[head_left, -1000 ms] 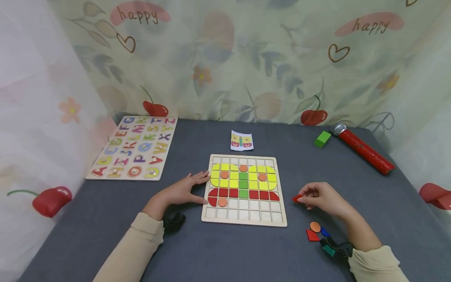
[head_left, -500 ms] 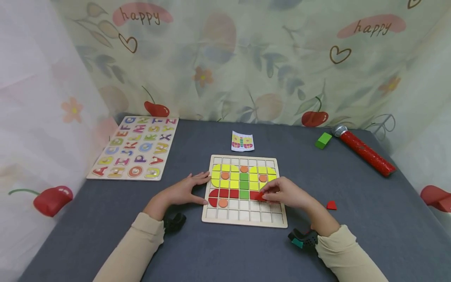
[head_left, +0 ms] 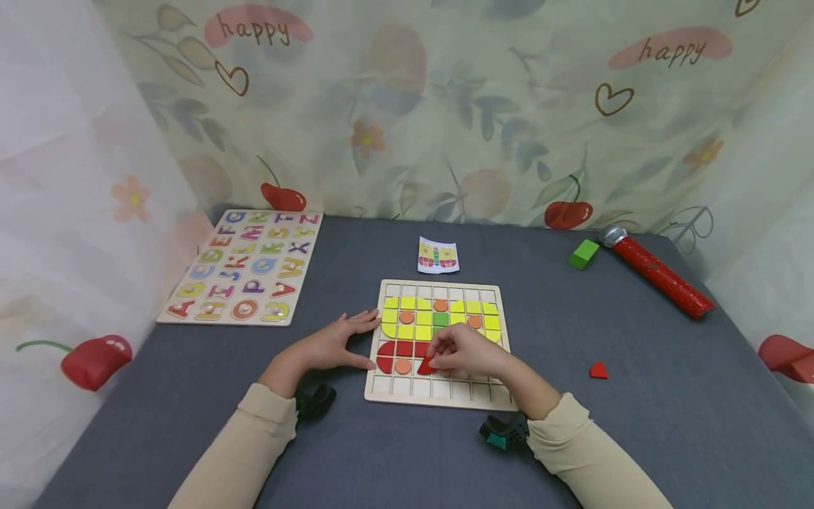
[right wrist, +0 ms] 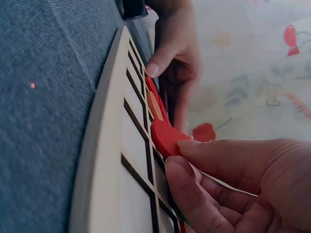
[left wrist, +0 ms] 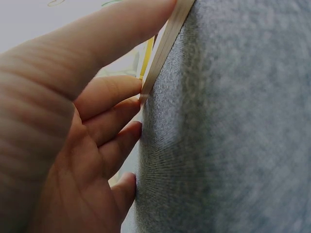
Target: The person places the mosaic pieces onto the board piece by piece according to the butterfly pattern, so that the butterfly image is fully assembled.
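A wooden grid board (head_left: 441,404) lies on the table, partly filled with yellow, green, red and orange tiles. My right hand (head_left: 473,351) is over its lower middle. Thumb and fingers pinch a red tile with a rounded corner (right wrist: 167,137), which meets the board tilted, just right of an orange round tile (head_left: 403,365). My left hand (head_left: 331,343) rests at the board's left edge, fingers extended, thumb and fingertips touching the rim, as the left wrist view (left wrist: 97,121) also shows. The right hand hides several tiles in the middle and right of the board.
Behind the board lies a small picture card (head_left: 438,255). An alphabet puzzle board (head_left: 242,268) is at the back left. A green block (head_left: 583,254) and a red microphone (head_left: 661,274) lie at the back right. Another red tile (head_left: 598,370) is on the table to the right.
My right hand has carried the red tile from the table right of the board leftward over it, to beside the orange round tile. The left hand has stayed at the board's edge.
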The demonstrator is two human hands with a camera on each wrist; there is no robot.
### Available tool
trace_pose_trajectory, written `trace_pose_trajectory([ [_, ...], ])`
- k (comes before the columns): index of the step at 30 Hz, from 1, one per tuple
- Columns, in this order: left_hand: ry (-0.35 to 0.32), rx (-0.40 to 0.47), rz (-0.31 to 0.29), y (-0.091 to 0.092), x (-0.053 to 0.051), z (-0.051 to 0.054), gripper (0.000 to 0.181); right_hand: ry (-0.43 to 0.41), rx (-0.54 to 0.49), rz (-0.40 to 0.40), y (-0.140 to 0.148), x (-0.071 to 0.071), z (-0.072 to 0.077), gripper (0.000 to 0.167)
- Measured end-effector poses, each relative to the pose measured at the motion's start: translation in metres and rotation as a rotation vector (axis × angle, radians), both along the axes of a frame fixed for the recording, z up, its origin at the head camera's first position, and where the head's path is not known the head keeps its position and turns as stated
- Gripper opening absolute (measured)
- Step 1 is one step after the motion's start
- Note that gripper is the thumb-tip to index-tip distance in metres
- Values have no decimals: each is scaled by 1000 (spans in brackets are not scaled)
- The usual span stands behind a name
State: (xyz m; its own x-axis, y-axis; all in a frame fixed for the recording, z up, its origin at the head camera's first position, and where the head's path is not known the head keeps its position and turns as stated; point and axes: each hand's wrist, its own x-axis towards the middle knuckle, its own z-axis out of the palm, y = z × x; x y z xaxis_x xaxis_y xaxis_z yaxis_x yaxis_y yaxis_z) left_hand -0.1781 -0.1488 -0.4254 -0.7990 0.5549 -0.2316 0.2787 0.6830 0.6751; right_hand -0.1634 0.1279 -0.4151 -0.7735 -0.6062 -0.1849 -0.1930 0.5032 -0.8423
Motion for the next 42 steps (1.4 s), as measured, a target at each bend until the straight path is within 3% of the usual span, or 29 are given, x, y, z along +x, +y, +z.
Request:
trace_pose_trajectory([
  [8,3,-8,-4,0,-1,0,87,113,56,-25,-12,5,2,5],
  [22,8,-10,-11,1,0,2,85,195,120,-71,-17,14,5,9],
  [33,16,-10,-11,0,-1,0,87,205,127,-114,33,25,14,16],
  [42,9,3,-7,0,-1,-1,88,96,135,-275,94,40,16,24],
])
